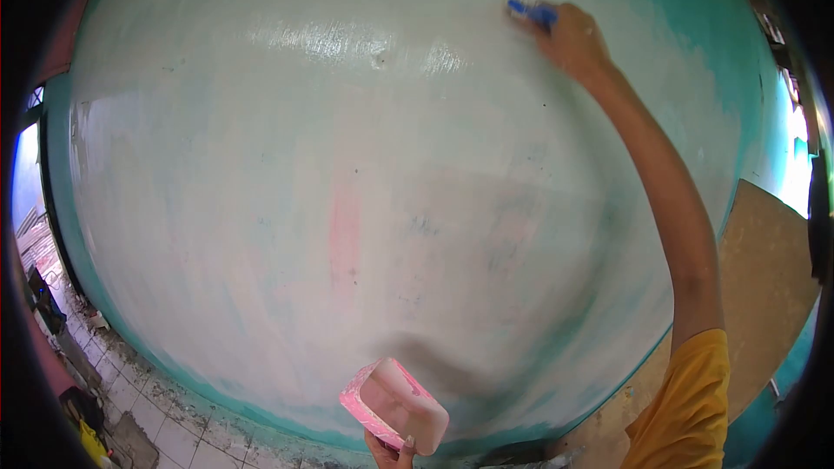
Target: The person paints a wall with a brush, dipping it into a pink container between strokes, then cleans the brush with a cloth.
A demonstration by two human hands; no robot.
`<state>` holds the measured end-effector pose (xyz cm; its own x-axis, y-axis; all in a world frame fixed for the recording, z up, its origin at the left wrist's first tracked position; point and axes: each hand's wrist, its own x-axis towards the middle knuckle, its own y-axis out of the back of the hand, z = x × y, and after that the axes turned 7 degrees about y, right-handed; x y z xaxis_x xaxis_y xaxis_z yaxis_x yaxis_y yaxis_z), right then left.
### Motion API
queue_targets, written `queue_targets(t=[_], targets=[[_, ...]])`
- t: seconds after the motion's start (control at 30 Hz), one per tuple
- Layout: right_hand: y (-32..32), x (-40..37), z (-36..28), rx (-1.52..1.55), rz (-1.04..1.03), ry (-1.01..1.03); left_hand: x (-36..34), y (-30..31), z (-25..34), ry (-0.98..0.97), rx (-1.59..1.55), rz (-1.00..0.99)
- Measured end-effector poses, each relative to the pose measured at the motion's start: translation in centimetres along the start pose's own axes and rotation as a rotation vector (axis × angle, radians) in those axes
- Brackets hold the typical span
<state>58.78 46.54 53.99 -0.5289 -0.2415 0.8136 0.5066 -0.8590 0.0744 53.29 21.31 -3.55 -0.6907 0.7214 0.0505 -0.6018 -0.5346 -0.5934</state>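
Note:
My right hand (575, 39) is raised high, its fingers closed round a paintbrush (532, 11) with a blue handle. The brush is held close against the wall (391, 139); its bristles are hard to make out. Pale whitish paint covers most of the wall, with turquoise showing at the edges and a pink patch in the middle. Low in the view my left hand (391, 452) grips a pink plastic tub (369, 412) from below. The tub is tilted, with pale paint on its inner walls and smears outside.
A brown board (764, 252) leans at the right, beside my yellow sleeve. White floor tiles (174, 434) run along the wall's foot at the lower left. An opening (30, 182) lets in light at the left, and a dark bag (80, 408) lies below it.

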Motion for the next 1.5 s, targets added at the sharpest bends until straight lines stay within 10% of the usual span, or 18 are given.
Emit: queue_targets(t=[0.27, 0.5, 0.7, 0.9, 1.13, 1.27, 1.5], targets=[[1.2, -11.2, -11.4, 0.53, -0.512, 0.183, 0.6, 0.1, 0.6, -0.095, 0.094, -0.032], [-0.3, 0.1, -1.2, 0.126, -0.149, 0.013, 0.4, 0.6, -0.2, -0.027, 0.045, -0.035], [0.6, -2.2, -5.0, 0.057, -0.004, 0.043, -0.1, 0.8, 0.1, 0.021, 0.03, 0.002], [0.5, -14.2, -12.5, 0.505, -0.544, 0.258, -0.2, 0.8, 1.3, -0.017, 0.06, -0.043], [-0.5, -6.1, -1.9, 0.491, -0.406, -0.117, 0.0, 0.7, 0.3, 0.007, 0.068, -0.037], [0.9, 0.4, 3.3, 0.165, -0.057, -0.096, -0.3, -0.8, 2.8, 0.022, 0.13, -0.039], [0.7, -0.7, 2.0, 0.01, -0.071, -0.059, 0.0, -1.5, 2.1, 0.081, 0.054, -0.005]])
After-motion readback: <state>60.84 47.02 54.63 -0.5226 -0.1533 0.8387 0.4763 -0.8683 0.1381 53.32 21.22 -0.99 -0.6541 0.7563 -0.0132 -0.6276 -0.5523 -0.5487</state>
